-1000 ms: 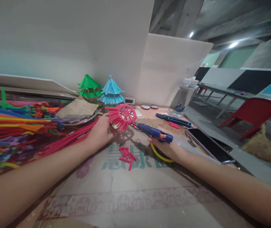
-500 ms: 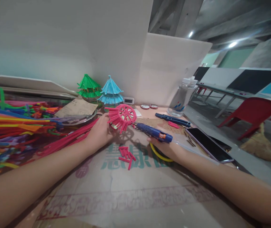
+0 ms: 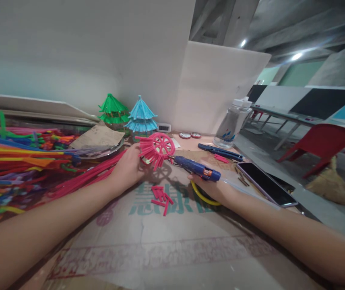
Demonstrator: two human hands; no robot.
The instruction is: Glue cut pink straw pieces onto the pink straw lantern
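Note:
My left hand (image 3: 131,165) is closed on a pink pipe-cleaner wheel (image 3: 162,146), a spoked ring with short strips fanned along its left and lower sides. A blue hot glue gun (image 3: 196,168) is in my right hand (image 3: 210,187), its nozzle pointing left at the wheel's lower right edge. Whether the tip touches the wheel I cannot tell. Below them, several short pink pipe-cleaner pieces (image 3: 162,198) lie on the printed cardboard (image 3: 148,233). A yellow ring-shaped object (image 3: 202,196) lies under my right hand, partly hidden.
Bundles of coloured pipe cleaners (image 3: 24,161) fill the left side. Behind stand a green pagoda-like model (image 3: 113,110) and a blue one (image 3: 142,114). To the right are a water bottle (image 3: 231,125), a dark blue utility knife (image 3: 220,152) and a phone (image 3: 265,183).
Both hands stay nearly in place. The wheel and the glue gun have shifted very slightly to the right in the picture, still close together.

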